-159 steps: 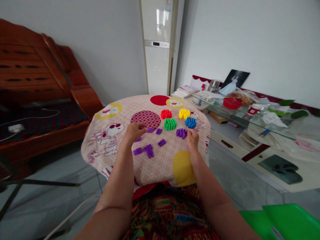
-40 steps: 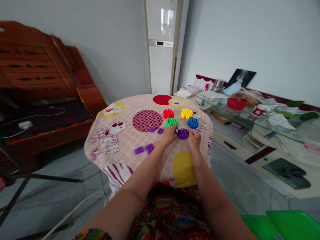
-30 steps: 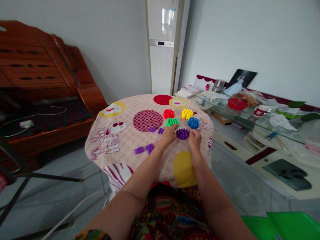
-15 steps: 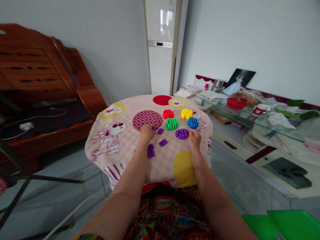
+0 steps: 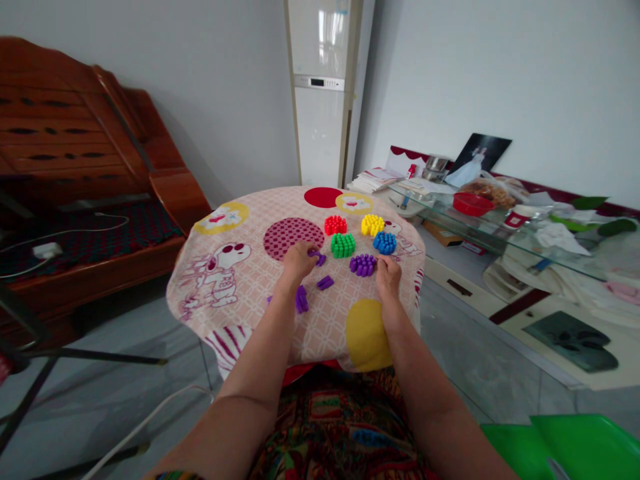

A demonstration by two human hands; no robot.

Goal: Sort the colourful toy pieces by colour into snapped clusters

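My left hand [image 5: 299, 261] is over the middle of the cloth-covered table, thumb and fingers closed on a small purple plastic piece [image 5: 317, 256]. My right hand [image 5: 389, 273] pinches the right edge of a purple cluster [image 5: 363, 265] of upright knobbed pieces standing on the cloth. Loose purple pieces lie nearer to me: a pair [image 5: 325, 283] between the hands, and a larger group [image 5: 301, 299] beside my left wrist, partly hidden by it. Behind the purple cluster stand similar green [image 5: 343, 245], blue [image 5: 385, 243], red [image 5: 335, 225] and yellow [image 5: 373, 225] clusters.
The patterned tablecloth [image 5: 220, 333] hangs over the table's edge. A wooden bench [image 5: 65, 133] stands left. On the right a glass-topped cabinet [image 5: 545, 250] bears papers, a red bowl [image 5: 473, 204] and a cup. A green plastic object [image 5: 585, 443] is low at right.
My left hand has shifted slightly right to the purple pieces beyond the pair and closed there. My right hand stays at the purple cluster. The view has tilted slightly.
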